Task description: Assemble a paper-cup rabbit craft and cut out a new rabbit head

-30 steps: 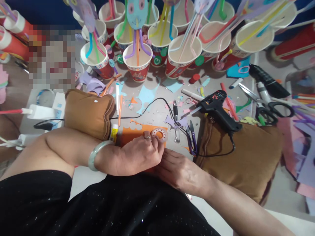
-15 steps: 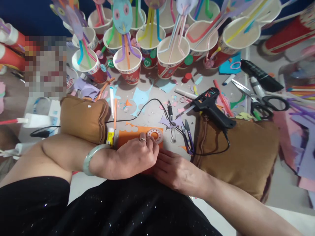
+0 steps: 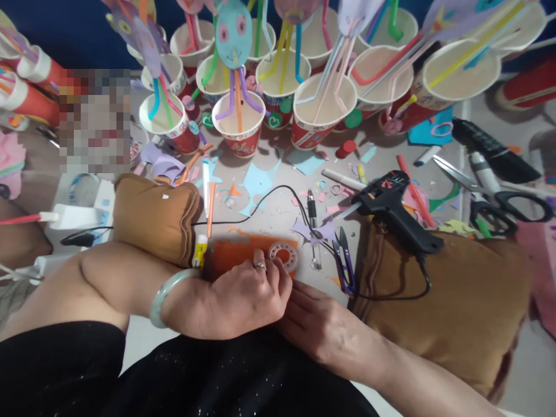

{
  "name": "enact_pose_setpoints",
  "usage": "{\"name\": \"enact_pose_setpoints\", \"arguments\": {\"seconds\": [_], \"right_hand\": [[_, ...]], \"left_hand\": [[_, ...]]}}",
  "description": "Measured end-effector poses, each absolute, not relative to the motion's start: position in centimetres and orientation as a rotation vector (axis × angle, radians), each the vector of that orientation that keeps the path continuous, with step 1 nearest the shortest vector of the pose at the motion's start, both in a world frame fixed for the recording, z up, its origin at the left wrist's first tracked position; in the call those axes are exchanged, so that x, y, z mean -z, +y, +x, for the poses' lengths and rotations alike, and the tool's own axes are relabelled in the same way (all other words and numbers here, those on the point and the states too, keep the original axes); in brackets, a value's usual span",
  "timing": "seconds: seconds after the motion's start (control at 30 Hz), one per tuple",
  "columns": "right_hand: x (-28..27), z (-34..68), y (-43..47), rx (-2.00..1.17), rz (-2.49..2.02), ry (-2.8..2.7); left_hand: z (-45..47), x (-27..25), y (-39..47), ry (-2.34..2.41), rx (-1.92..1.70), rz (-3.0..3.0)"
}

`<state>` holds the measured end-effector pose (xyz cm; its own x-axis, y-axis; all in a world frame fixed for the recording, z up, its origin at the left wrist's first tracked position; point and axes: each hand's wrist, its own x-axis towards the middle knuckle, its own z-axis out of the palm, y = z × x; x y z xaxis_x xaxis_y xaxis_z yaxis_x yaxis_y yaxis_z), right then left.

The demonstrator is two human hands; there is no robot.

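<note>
Ring (image 3: 283,256) just beyond left grip (image 3: 247,295)

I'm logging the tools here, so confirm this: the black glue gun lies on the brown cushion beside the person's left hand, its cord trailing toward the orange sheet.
Wrong side. In the head view the glue gun rests at the edge of the brown cushion beside the right hand, not the left hand. Its cord does trail toward the orange sheet.

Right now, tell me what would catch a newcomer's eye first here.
A crowd of red paper cups stuffed with bright bent straws fills the back of the table. Up front, the left hand presses a ring-shaped stencil onto an orange sheet, with the right hand beside it. A black glue gun rests right of them.
</note>
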<state>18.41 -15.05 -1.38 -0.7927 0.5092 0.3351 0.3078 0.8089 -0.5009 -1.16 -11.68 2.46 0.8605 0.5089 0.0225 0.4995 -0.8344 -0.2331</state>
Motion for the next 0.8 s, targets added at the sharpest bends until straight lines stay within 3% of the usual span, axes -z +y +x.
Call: {"name": "enact_pose_setpoints", "arguments": {"seconds": [0.8], "right_hand": [[1.09,18.49,-14.97,-0.719,-0.699,-2.470]], "left_hand": [[-1.01,-2.28,-11.73,-0.795,0.021,-2.807]]}}
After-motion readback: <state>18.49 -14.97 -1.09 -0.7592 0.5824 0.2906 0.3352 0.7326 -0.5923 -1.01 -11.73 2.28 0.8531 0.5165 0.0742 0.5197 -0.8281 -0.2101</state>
